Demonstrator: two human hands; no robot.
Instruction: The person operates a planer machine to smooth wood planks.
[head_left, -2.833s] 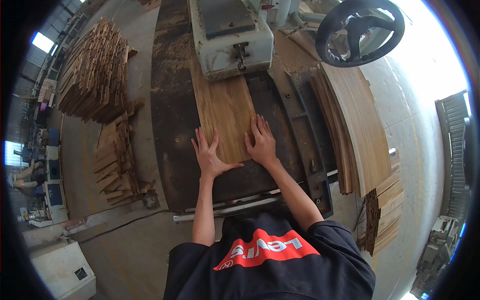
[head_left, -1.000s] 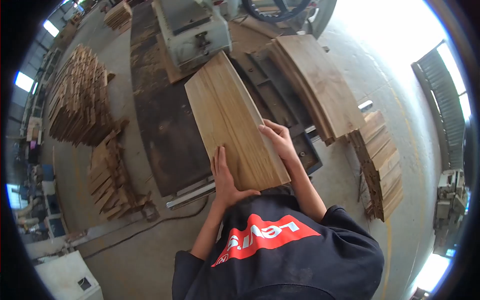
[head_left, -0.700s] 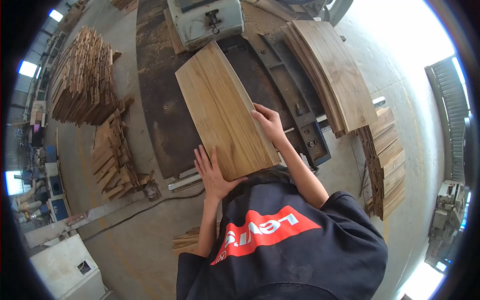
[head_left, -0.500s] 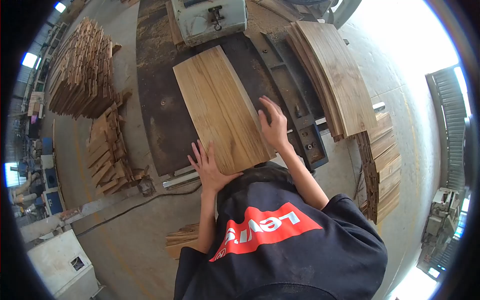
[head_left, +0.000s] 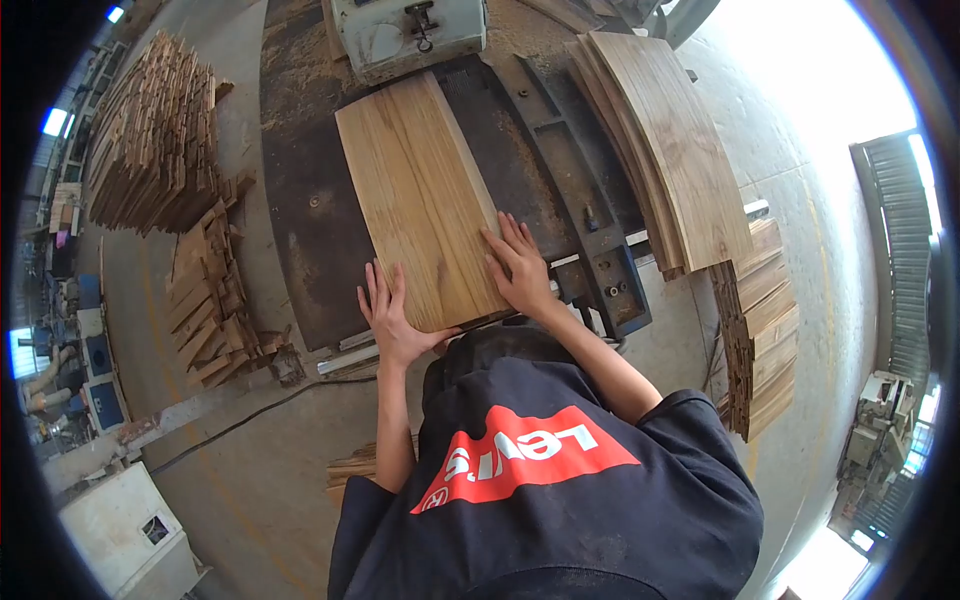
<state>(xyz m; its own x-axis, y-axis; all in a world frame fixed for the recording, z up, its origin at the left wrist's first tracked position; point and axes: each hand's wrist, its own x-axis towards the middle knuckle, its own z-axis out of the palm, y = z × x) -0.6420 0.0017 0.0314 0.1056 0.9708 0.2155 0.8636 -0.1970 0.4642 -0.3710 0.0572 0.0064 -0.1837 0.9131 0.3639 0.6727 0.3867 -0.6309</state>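
Observation:
A wide wooden board [head_left: 420, 190] with streaked grain lies flat on the dark machine table [head_left: 310, 240]. My left hand [head_left: 397, 325] is at its near left corner, fingers spread along the left edge and thumb along the near end. On the board's right edge rests my right hand [head_left: 520, 275], its fingers stretched forward and the thumb on the top face. Neither hand is wrapped round the board. The far end of the board reaches close to a pale machine housing [head_left: 410, 50] with a dark clamp on its front.
A metal guide rail [head_left: 575, 185] with bolts runs along the table's right side. Beyond it stands a stack of boards [head_left: 665, 150]. More wood piles stand on the floor at left [head_left: 155, 140] and right [head_left: 770, 340]. Sawdust covers the table's far part.
My right hand has come down from beside the board onto its right edge. The board has turned slightly and shifted a little left and forward, with my left hand staying at its corner.

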